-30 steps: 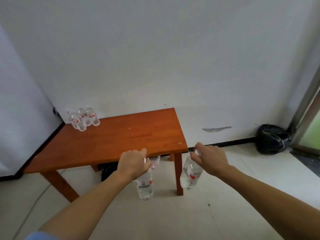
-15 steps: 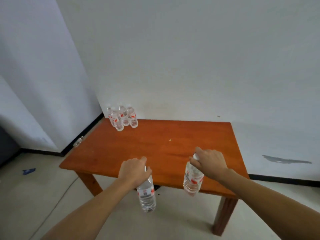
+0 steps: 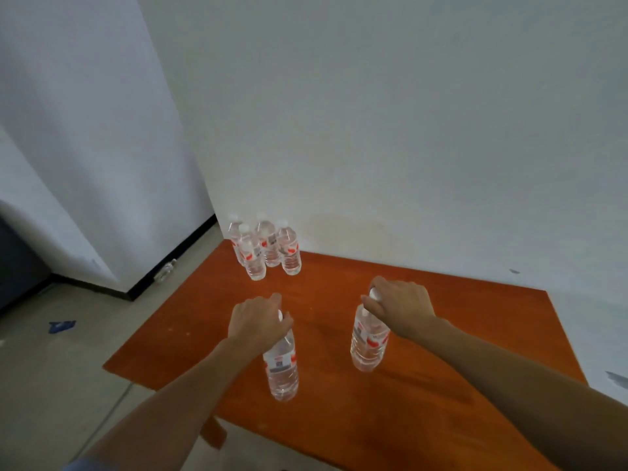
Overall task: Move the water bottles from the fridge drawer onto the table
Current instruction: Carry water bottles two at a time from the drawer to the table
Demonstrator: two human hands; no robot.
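- Since a second ago I have brought both bottles from in front of the near edge to over the tabletop (image 3: 475,334). Setting them down looks next.
- My left hand (image 3: 260,317) grips the left bottle (image 3: 281,365) by its cap, just inside the near edge.
- My right hand (image 3: 399,307) grips the right bottle (image 3: 368,341) likewise, nearer the middle.
- Both long axes are near vertical, caps up. I cannot tell whether the bases touch.
- Four bottles (image 3: 268,248) stand at the far left corner.

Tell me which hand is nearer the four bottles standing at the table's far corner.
Left. The left hand, gripping one bottle, is just in front of the four bottles; the right hand, gripping another bottle, is farther off to their right.
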